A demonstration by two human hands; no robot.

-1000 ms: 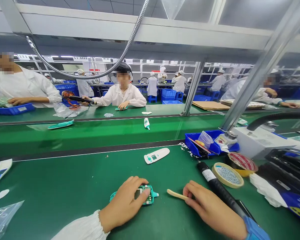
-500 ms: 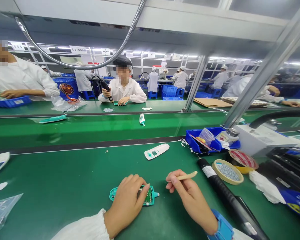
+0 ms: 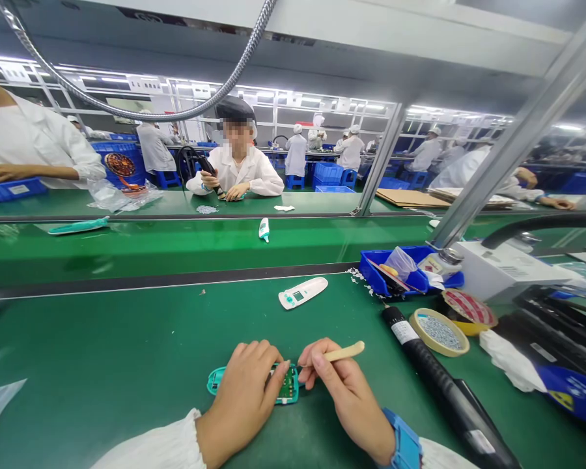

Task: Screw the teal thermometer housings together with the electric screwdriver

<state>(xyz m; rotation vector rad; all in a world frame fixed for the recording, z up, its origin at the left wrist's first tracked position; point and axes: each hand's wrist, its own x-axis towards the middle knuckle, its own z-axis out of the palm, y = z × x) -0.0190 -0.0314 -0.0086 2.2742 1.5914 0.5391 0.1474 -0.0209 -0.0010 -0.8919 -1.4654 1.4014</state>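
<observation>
On the green bench lies a teal thermometer housing [image 3: 215, 380] with a green circuit board [image 3: 288, 384] inside it. My left hand [image 3: 247, 391] is laid over the housing and grips it, thumb on the board side, hiding its middle. Between the thumb and fingers of my right hand [image 3: 342, 391] is a slim beige stick [image 3: 346, 352], its blunt end pointing up and right. The stick's other end is hidden by my fingers, which are at the right tip of the housing. Beyond the hands lies a white thermometer cover [image 3: 303, 293], with a small window and teal buttons.
To the right lie a black electric screwdriver [image 3: 434, 378], a round dish of small screws [image 3: 439, 332], a tape roll [image 3: 469, 306] and a blue parts bin [image 3: 381, 277]. A green conveyor [image 3: 190, 244] carries a thermometer [image 3: 264, 230]. Across it, a person [image 3: 237, 169] holds a screwdriver.
My right hand has moved left with the stick, up to the housing's tip. The thermometer and teal shell on the conveyor have shifted left. My left hand keeps its grip.
</observation>
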